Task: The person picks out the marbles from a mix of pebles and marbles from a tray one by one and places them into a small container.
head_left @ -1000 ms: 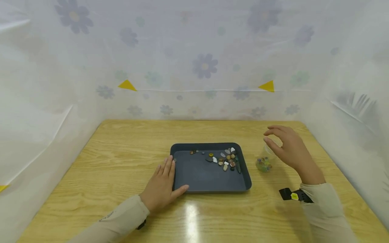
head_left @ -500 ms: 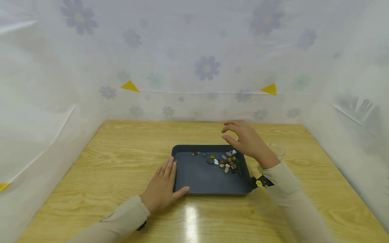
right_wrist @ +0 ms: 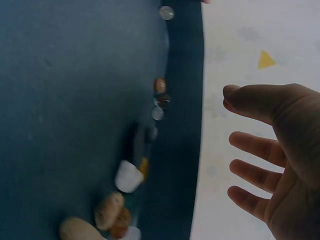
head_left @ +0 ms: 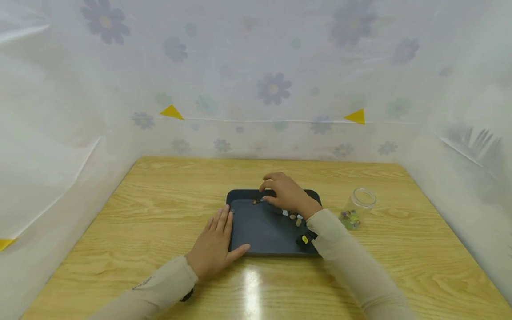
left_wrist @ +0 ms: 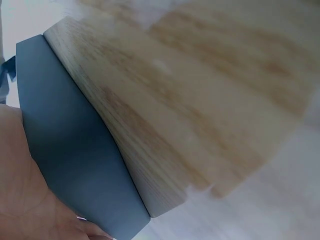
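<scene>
A dark grey tray lies on the wooden table. My left hand rests along its left wall with straight fingers, the thumb over the near rim. In the left wrist view, the palm lies against the tray's side. Over the far part of the tray hovers my right hand, fingers loosely bent and holding nothing. Near its fingertips are a few tiny glassy beads. A white stone and tan pebbles show in the right wrist view; my right hand and forearm hide other stones from the head view.
A clear jar with colourful beads at its bottom stands right of the tray. One small clear bead sits apart in a tray corner. White flowered sheeting encloses the table at the back and sides.
My right hand has moved left from beside the jar, across the tray's right side, to above its far middle, and lowered. The jar has come into full view. My left hand stays put.
</scene>
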{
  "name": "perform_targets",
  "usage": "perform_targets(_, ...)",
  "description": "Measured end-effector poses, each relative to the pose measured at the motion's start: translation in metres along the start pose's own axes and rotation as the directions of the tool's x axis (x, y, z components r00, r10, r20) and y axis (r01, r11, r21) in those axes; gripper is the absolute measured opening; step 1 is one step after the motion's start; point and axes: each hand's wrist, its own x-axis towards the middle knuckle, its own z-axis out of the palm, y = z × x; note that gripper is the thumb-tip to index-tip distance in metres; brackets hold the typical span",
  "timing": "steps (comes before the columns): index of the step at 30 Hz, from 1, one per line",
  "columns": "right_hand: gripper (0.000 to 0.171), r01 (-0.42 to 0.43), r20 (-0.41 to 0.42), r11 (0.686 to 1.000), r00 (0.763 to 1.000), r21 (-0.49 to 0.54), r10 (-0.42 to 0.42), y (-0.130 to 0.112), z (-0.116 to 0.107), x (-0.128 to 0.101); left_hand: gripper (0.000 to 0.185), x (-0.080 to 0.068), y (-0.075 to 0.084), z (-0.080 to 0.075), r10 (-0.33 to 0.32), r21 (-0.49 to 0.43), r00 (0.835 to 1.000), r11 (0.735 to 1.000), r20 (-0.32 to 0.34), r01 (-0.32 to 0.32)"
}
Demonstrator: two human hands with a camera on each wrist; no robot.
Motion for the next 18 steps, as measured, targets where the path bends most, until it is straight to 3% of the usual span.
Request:
perform_targets(12,0.028,-0.072,0.08,0.986,0.993,-0.152,0.085,0.0,0.036,0.012,0.096,0.002,-0.001,0.002,-0.001,0.001,1.0,1.0,0.006,0.001)
perform_targets(18,0.024,-0.067,0.06,0.984,0.995,-0.163,0.078,0.001,0.044,0.009,0.095,0.002,-0.001,0.003,0.007,0.001,1.0,1.0,-0.006,-0.007)
